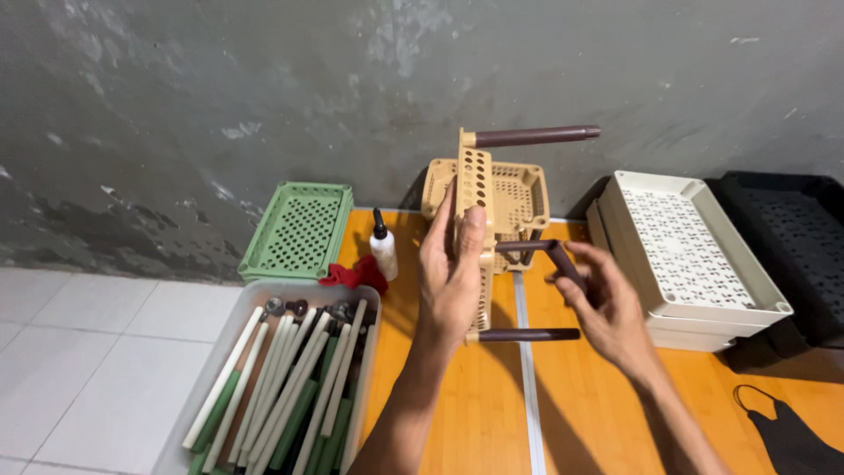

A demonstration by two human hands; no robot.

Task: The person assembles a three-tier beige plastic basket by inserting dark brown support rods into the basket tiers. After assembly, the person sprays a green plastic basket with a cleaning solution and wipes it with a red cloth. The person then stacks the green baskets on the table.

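Head view. The left hand (453, 277) grips a beige perforated tray (475, 189) held on edge above the orange table (457, 413), thumb and fingers pressed against its faces. Three dark brown tubes project rightward from the tray's corners: upper (536, 136), middle (526, 245), lower (527, 334). The right hand (607, 308) pinches a fourth dark tube (565, 266) between fingers and thumb, its end just beside the middle tube.

Behind, more beige trays (519, 198) lean at the grey wall (264, 97). Left: a green tray (299, 230), a white dropper bottle (383, 248), a red cloth (356, 274), and a clear bin (233, 330) of white and green tubes (290, 387). Right: stacked white trays (694, 255), a black tray (791, 237), a black mask (791, 440). Open table lies between and below the forearms.
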